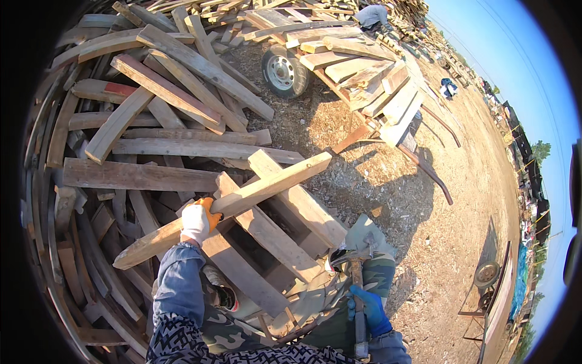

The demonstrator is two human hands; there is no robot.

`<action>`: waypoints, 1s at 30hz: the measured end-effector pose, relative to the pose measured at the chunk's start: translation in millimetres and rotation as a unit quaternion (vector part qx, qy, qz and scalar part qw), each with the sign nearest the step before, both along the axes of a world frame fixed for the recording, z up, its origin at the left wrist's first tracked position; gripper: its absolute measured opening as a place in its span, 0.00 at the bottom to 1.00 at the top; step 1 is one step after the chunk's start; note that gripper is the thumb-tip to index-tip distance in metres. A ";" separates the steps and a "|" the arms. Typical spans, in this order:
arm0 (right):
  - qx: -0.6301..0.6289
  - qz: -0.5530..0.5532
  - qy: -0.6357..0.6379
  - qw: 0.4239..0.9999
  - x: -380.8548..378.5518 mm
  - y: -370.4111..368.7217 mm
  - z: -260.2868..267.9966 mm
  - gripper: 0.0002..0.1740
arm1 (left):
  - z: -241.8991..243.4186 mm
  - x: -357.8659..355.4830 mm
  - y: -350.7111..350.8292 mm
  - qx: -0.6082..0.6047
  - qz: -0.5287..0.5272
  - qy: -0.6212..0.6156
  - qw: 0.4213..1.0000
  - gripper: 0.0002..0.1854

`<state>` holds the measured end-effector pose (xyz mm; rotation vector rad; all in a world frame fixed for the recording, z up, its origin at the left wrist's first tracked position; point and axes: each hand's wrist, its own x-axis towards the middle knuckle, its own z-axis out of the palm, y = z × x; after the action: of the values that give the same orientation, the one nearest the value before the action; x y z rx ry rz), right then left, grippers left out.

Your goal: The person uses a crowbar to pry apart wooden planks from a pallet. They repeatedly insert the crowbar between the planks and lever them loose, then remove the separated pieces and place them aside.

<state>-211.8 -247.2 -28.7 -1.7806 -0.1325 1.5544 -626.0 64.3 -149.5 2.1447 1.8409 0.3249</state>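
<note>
My left hand, in a white and orange work glove, grips a length of squared timber that slants up to the right. Under it lie several flat wooden boards, crossing beside my legs. My right hand, in a blue glove, is closed around the handle of a claw hammer, whose metal head points away from me. The hammer head is close to the near end of a pale board, above my camouflage-trousered knee. Whether the head touches that board I cannot tell.
A large heap of loose timber fills the left side. Ahead stands a wheeled cart loaded with boards, its curved handles pointing right. A person bends over farther off. Another cart stands at the right on chip-covered ground.
</note>
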 end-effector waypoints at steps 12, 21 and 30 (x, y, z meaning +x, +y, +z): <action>-0.016 0.028 0.110 0.993 21.4 -5.1 -32.3 0.21 | 200.7 23.6 21.7 0.257 0.045 0.002 0.965 0.27; 0.082 0.037 0.127 0.988 17.1 4.0 -27.8 0.21 | 357.9 489.4 162.3 0.465 -0.163 -0.165 0.854 0.20; 0.115 -0.003 0.143 0.983 35.6 -28.7 -36.5 0.20 | 107.7 391.7 -64.0 0.135 -0.219 -0.088 0.962 0.17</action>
<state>-176.2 -275.9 -65.2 -1.3638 -0.1605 1.6989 -234.3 0.3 -41.9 2.5321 1.2385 0.6655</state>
